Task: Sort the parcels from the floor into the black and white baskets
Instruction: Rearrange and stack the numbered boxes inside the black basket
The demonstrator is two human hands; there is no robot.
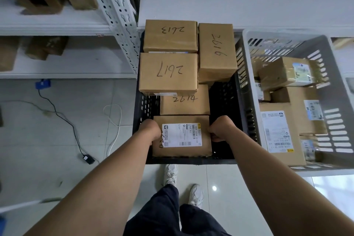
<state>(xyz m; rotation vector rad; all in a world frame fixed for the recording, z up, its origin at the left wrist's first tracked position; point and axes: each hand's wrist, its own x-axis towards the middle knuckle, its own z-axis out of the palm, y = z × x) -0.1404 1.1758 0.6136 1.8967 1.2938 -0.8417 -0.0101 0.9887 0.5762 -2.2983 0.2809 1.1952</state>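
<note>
1. While both bare arms are reaching forward and down in the head view, the left hand [151,130] and the right hand [220,129] are closing on opposite short sides of a labelled parcel [182,136], fingers curled around its edges, knuckles up.
2. That parcel is sitting at the near end of the black basket [145,105], label facing up.
3. Four more boxes are filling the basket beyond it: box 2614 [184,99] is touching the held parcel's far edge, while box 2617 [168,73], box 2613 [170,34] and box 2616 [217,51] are lying higher, farther back.
4. Just beside on the right, the white basket [333,90] is holding several labelled cartons.
5. A metal shelf rack [115,5] is standing to the left, with a black cable [63,117] trailing over the floor tiles.
</note>
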